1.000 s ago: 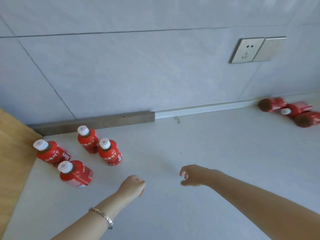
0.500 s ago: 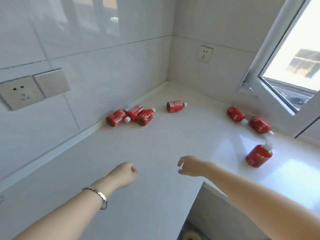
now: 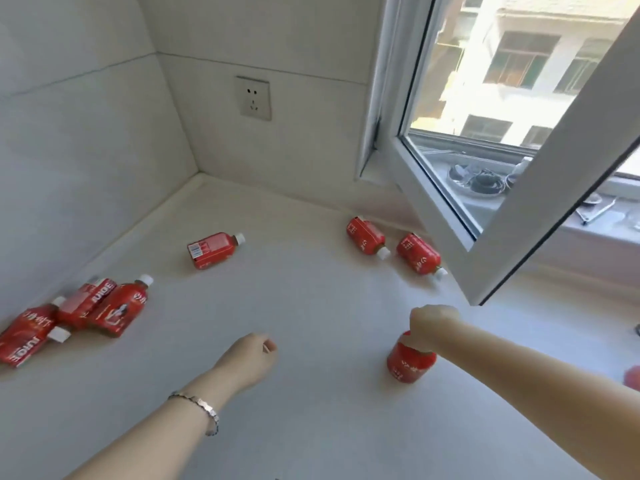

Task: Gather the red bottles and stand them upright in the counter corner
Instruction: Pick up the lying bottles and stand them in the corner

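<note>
Bright daylight reaches you through the open window (image 3: 512, 98); the buildings outside are blown out. Counter (image 3: 311, 306) evenly lit, with soft, faint shadows beneath the lying bottles. Your left hand (image 3: 251, 358) shows motion blur. Wide-angle bend curves the window frame and wall lines near the edges. Overall slightly soft.

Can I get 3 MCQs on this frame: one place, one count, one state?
1. Where is the right hand?
A. On top of the upright bottle
B. On the window frame
C. On the wall socket

2. How many bottles lie in the cluster by the left wall?
A. One
B. Three
C. Six

3. What does the left hand hold?
A. A bottle
B. A cap
C. Nothing

Key: 1 A, fingers cover its cap; 2 B, three lie side by side; 3 C, it hangs loosely curled above bare counter.
</note>
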### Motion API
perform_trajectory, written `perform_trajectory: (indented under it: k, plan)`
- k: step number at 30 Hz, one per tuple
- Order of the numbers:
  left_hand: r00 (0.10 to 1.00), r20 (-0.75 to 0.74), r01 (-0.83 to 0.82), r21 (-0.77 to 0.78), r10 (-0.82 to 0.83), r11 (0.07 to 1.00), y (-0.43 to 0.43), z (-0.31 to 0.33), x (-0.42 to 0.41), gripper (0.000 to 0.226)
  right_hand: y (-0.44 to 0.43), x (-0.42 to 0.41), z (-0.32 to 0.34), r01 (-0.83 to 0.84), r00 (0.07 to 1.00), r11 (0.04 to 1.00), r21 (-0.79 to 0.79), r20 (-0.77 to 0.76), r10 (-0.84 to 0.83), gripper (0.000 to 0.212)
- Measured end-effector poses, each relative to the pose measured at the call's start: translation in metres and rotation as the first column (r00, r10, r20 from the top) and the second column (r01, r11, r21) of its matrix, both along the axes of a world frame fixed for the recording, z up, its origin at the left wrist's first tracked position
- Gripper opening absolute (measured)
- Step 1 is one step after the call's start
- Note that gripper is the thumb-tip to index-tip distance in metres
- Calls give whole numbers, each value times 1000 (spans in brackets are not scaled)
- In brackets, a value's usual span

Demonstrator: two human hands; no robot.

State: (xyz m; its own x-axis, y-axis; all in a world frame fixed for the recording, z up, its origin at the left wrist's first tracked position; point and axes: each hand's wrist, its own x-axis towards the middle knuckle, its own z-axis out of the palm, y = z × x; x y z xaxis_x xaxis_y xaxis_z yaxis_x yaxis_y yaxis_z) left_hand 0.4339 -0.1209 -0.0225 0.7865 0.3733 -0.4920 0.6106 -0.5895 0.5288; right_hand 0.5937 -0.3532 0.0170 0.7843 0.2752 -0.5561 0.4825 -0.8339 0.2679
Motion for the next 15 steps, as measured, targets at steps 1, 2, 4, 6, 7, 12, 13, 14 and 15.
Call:
perform_trajectory:
  k: [1,2,4,6,7,12,13,14,15]
  plan:
    - [1000,-7,5,-6,-5,1000,-2,-2,10,12,-6,4,-6,20,999,1000,-8,-31,-20,42]
    - [1000,-15,13,-10,-14,1000,-3,-3,19,12,-11,6,-12,46,997,999,12,-62,-45,38]
    - [999,-29,21,-19,-21,1000,-4,-7,31,12,-16,10,-22,90,991,993,82,-104,-82,33]
    - [999,-39,10,-30,-11,1000,-2,-9,41,12,-17,15,-26,114,989,982,150,-116,-97,28]
    - [999,-43,3,-33,-4,999,0,-10,45,13,-16,19,-27,129,987,976,176,-115,-110,30]
    - [997,-52,-62,5,63,998,28,-11,59,18,15,36,-25,98,992,945,313,-103,-69,33]
    - [995,-61,-74,20,75,997,36,-10,60,19,28,39,-23,75,994,938,339,-101,-43,32]
    - [994,-71,-83,42,86,996,45,-9,61,21,42,42,-20,52,995,929,365,-102,-16,31]
    - [992,-79,-90,71,95,993,56,-7,62,22,58,46,-17,32,994,921,389,-106,10,31]
